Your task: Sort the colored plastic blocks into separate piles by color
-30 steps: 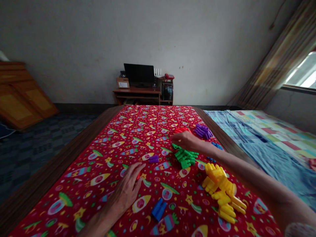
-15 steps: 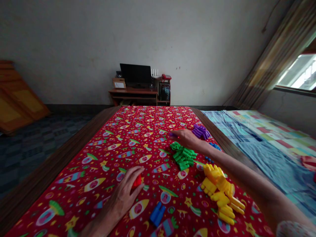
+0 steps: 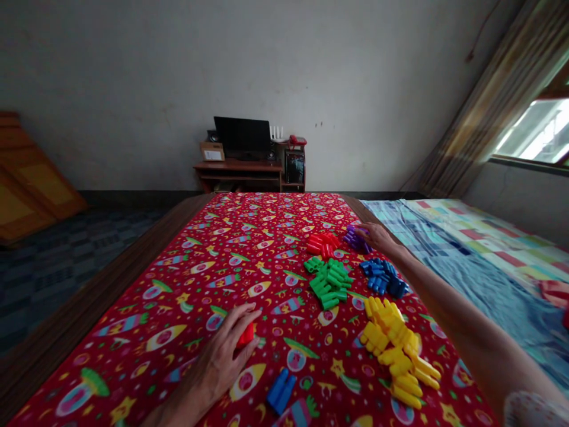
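Observation:
My left hand (image 3: 226, 353) lies on the red rocket-print cloth (image 3: 200, 267) with its fingers curled over a red block (image 3: 245, 335). My right hand (image 3: 377, 237) reaches far across to the purple block pile (image 3: 354, 239) and touches it; I cannot see what its fingers hold. Sorted piles lie near it: red blocks (image 3: 322, 244), green blocks (image 3: 330, 280), blue blocks (image 3: 383, 276) and yellow blocks (image 3: 398, 349). A loose pair of blue blocks (image 3: 281, 391) lies just right of my left hand.
The cloth covers a long wooden table (image 3: 89, 314). A checked bedsheet (image 3: 471, 249) lies to the right, under a curtained window (image 3: 540, 127). A desk with a monitor (image 3: 242, 139) stands against the far wall. Wooden panels (image 3: 26, 184) lean at the left.
My right hand moved from the green pile past the red pile to the purple pile, carrying a purple block. My left hand closed over the red block. The loose purple block is gone.

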Available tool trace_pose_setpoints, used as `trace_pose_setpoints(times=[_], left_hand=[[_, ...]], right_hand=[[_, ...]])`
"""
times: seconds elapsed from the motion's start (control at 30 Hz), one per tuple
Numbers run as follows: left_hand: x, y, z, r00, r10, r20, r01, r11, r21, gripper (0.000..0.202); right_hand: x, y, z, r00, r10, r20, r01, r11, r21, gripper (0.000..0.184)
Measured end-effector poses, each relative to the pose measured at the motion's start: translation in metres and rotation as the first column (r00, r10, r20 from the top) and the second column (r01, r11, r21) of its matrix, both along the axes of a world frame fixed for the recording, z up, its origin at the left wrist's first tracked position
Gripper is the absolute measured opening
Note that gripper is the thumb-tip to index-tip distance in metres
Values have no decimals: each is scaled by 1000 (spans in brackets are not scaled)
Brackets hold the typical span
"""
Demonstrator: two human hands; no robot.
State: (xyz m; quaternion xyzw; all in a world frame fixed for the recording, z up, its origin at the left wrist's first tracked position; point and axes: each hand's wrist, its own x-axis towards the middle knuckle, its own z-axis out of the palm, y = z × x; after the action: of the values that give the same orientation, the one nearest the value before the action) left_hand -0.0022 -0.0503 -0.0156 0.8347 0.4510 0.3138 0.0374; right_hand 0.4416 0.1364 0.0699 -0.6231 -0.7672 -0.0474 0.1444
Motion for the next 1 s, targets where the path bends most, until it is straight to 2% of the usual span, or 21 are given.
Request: trace_pose_setpoints(times=[0.1, 0.2, 0.3, 0.33, 0.4, 0.47, 0.53, 0.57, 0.6, 0.67, 0.73, 0.8, 0.87, 1.0], left_hand=[[2, 0, 0, 1000, 1, 21, -2, 1000, 16, 36], [4, 0, 0, 999, 2, 37, -3, 999, 34, 34], [4, -1, 0, 999, 6, 34, -7, 1000, 11, 35], [3, -1, -1, 1000, 10, 30, -10, 1000, -2, 35], [3, -1, -2, 999, 17, 27, -17, 1000, -18, 37], [3, -1, -2, 999, 20, 39, -19, 1000, -21, 38], [4, -1, -2, 998, 24, 54, -23, 1000, -20, 39], [4, -1, -2, 998, 30, 59, -29, 999, -16, 39], [4, 0, -2, 997, 39, 61, -38, 999, -15, 39], [4, 1, -2, 997, 51, 65, -50, 999, -12, 39], [3, 3, -4, 996, 47, 71, -46, 999, -16, 41], [2, 4, -7, 996, 37, 77, -35, 999, -29, 45], [2, 5, -8, 996, 35, 84, -32, 999, -33, 47], [3, 3, -4, 997, 30, 73, -27, 999, -44, 43]], right_hand=[[-6, -5, 13, 994, 13, -106, -5, 998, 70, 43], [-21, -14, 34, 990, 37, -136, -20, 992, 123, 46], [-56, -38, 52, 965, 239, -104, -231, 969, 82, 44], [-72, -50, 55, 932, 350, -98, -347, 937, 45, 42], [-109, -80, 54, 822, 558, -113, -564, 825, -32, 37], [-146, -114, 45, 659, 748, -78, -752, 652, -97, 28], [-176, -147, 31, 505, 863, 3, -852, 499, -157, 28], [-187, -161, 23, 442, 896, 43, -878, 441, -183, 32], [-195, -173, 16, 394, 915, 81, -892, 403, -204, 36], [-205, -190, 4, 336, 932, 134, -903, 359, -238, 35], [-207, -197, -4, 316, 939, 139, -903, 342, -261, 30], [-205, -196, -8, 337, 935, 110, -896, 355, -267, 27], [-200, -191, -7, 420, 904, 78, -871, 426, -247, 25], [-172, -178, 2, 632, 774, -50, -773, 623, -124, 17]])
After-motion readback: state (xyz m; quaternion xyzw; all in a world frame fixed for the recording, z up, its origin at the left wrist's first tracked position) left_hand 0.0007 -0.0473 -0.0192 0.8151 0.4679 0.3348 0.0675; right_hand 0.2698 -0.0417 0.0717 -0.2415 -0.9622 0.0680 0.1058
